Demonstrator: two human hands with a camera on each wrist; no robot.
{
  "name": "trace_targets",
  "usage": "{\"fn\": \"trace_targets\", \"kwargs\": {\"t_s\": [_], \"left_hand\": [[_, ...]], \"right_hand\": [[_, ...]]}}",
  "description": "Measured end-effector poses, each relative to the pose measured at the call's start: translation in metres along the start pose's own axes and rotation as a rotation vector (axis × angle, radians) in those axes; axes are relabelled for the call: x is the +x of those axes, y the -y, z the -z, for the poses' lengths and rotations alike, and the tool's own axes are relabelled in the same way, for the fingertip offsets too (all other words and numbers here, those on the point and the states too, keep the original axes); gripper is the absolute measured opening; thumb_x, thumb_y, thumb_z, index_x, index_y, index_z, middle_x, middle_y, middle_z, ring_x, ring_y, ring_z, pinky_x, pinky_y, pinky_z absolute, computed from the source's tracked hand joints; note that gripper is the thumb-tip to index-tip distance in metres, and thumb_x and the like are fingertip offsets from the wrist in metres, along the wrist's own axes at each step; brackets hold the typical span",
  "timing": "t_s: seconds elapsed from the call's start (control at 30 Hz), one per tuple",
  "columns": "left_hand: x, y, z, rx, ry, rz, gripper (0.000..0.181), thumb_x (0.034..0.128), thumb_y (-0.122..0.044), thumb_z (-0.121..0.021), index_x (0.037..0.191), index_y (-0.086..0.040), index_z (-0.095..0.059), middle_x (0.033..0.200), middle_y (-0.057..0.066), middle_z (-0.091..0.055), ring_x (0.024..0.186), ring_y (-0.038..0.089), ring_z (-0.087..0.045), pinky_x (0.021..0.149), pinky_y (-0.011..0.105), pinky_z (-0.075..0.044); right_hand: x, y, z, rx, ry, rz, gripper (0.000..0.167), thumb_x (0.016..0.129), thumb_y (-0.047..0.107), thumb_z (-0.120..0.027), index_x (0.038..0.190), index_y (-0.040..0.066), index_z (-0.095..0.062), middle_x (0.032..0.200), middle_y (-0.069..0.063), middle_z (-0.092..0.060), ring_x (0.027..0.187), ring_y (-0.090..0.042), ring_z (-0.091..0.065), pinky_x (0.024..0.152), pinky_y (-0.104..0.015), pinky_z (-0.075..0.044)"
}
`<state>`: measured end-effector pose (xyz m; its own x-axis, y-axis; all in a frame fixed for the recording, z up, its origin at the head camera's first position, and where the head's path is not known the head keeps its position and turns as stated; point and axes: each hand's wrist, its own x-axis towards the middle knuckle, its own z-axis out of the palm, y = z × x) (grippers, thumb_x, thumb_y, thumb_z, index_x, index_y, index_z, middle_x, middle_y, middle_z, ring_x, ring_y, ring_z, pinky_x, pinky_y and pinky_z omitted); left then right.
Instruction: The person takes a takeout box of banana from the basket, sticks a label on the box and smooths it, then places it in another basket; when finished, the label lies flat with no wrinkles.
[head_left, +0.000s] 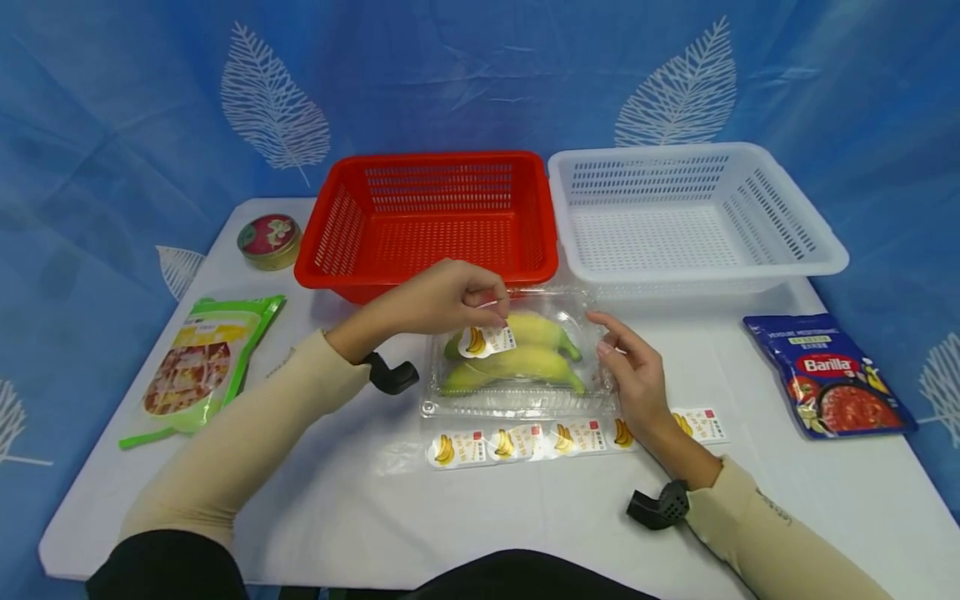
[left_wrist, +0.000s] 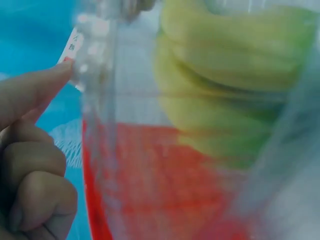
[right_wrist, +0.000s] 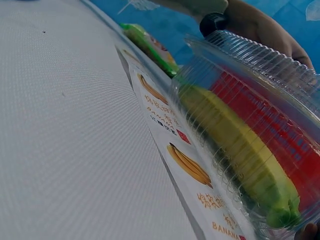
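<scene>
A clear plastic box [head_left: 517,402] holding green-yellow bananas [head_left: 525,363] lies in front of the red basket. Above its left part, my left hand [head_left: 442,302] pinches a banana-printed label [head_left: 487,340] between thumb and forefinger; in the left wrist view the label's corner [left_wrist: 72,46] shows at the fingertips. Whether the label touches the lid, I cannot tell. My right hand [head_left: 636,379] rests at the box's right side with its fingers loosely bent against the edge. A strip of labels [head_left: 517,442] lies in front of the box, partly under my right wrist.
A red basket [head_left: 442,242] and a white basket [head_left: 645,242] stand side by side at the back. A round tin [head_left: 270,240] and a green food packet [head_left: 197,367] are at the left; a blue Barilla pouch [head_left: 832,377] lies at the right.
</scene>
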<state>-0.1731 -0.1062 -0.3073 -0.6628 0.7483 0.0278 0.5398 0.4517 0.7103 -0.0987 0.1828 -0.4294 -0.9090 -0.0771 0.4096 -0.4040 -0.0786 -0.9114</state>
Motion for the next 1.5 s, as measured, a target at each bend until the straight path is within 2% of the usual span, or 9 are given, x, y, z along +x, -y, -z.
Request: {"fn": "trace_targets", "kwargs": {"t_s": [0.13,0.33,0.53,0.67,0.93,1.13,1.2,1.4,1.5], "left_hand": [[0.013,-0.003,-0.004,-0.005,0.018,0.034,0.009,0.0905,-0.015,-0.08,0.089,-0.018,-0.072,0.059,-0.004,-0.032,0.059,0.011,-0.031,0.06,0.029,-0.032],[0.02,-0.003,-0.011,0.009,0.017,0.069,0.008,0.0908,-0.013,-0.079,0.089,-0.017,-0.072,0.056,-0.003,-0.03,0.056,0.01,-0.03,0.057,0.028,-0.03],[0.026,-0.002,-0.021,-0.006,0.04,0.061,0.008,0.0935,-0.014,-0.075,0.089,-0.018,-0.07,0.056,-0.004,-0.036,0.053,0.009,-0.04,0.055,0.025,-0.035],[0.028,-0.003,-0.024,-0.014,0.03,0.053,0.009,0.094,-0.012,-0.074,0.089,-0.017,-0.069,0.054,-0.003,-0.039,0.052,0.01,-0.047,0.054,0.025,-0.037],[0.028,0.0,-0.025,-0.002,0.004,0.071,0.004,0.0947,-0.014,-0.074,0.095,-0.014,-0.07,0.055,-0.001,-0.038,0.053,0.011,-0.049,0.056,0.027,-0.035],[0.024,-0.001,-0.022,0.049,-0.022,0.048,0.017,0.094,-0.02,-0.077,0.109,-0.017,-0.071,0.058,-0.001,-0.039,0.054,0.01,-0.04,0.057,0.028,-0.034],[0.02,-0.003,-0.02,0.071,-0.012,0.035,0.016,0.0945,-0.02,-0.076,0.11,-0.018,-0.073,0.057,-0.002,-0.039,0.054,0.011,-0.038,0.056,0.028,-0.033],[0.008,-0.008,-0.021,0.208,0.091,-0.006,0.017,0.0971,-0.021,-0.071,0.113,-0.021,-0.076,0.055,-0.005,-0.04,0.051,0.008,-0.035,0.053,0.026,-0.033],[0.001,-0.013,-0.023,0.276,0.078,-0.023,0.02,0.097,-0.021,-0.071,0.116,-0.022,-0.075,0.057,-0.007,-0.044,0.052,0.007,-0.039,0.054,0.025,-0.035]], "right_hand": [[-0.001,-0.002,0.0,-0.004,-0.009,-0.003,0.038,0.1,0.003,-0.051,0.135,-0.009,-0.059,0.081,-0.004,-0.051,0.052,-0.008,-0.037,0.043,-0.025,-0.031],[0.001,-0.001,-0.001,0.024,0.005,0.018,0.037,0.1,0.001,-0.051,0.135,-0.009,-0.059,0.082,-0.004,-0.051,0.05,-0.008,-0.033,0.041,-0.027,-0.027],[0.001,0.0,-0.002,0.035,-0.002,0.03,0.036,0.1,-0.003,-0.05,0.134,-0.009,-0.06,0.08,-0.005,-0.051,0.049,-0.007,-0.033,0.04,-0.028,-0.026],[0.0,0.0,0.0,0.017,0.004,0.023,0.037,0.1,-0.002,-0.049,0.135,-0.008,-0.059,0.081,-0.006,-0.051,0.047,-0.007,-0.033,0.039,-0.028,-0.027],[0.0,-0.002,0.001,-0.023,0.006,0.002,0.037,0.101,0.002,-0.051,0.136,-0.006,-0.06,0.082,-0.006,-0.051,0.048,-0.008,-0.032,0.04,-0.027,-0.026],[-0.001,-0.002,0.001,-0.028,0.009,-0.005,0.037,0.101,0.001,-0.05,0.136,-0.006,-0.06,0.083,-0.007,-0.051,0.05,-0.007,-0.035,0.042,-0.025,-0.03],[-0.001,-0.001,0.001,-0.036,0.011,-0.007,0.037,0.101,0.002,-0.05,0.137,-0.005,-0.06,0.083,-0.007,-0.051,0.05,-0.007,-0.035,0.042,-0.025,-0.031],[-0.001,0.0,0.001,-0.027,0.013,-0.003,0.037,0.101,0.001,-0.05,0.136,-0.006,-0.06,0.082,-0.009,-0.051,0.05,-0.008,-0.035,0.042,-0.025,-0.03],[0.0,-0.001,0.001,-0.018,0.01,0.001,0.037,0.101,0.001,-0.05,0.136,-0.007,-0.06,0.082,-0.008,-0.051,0.05,-0.008,-0.034,0.042,-0.026,-0.029]]}}
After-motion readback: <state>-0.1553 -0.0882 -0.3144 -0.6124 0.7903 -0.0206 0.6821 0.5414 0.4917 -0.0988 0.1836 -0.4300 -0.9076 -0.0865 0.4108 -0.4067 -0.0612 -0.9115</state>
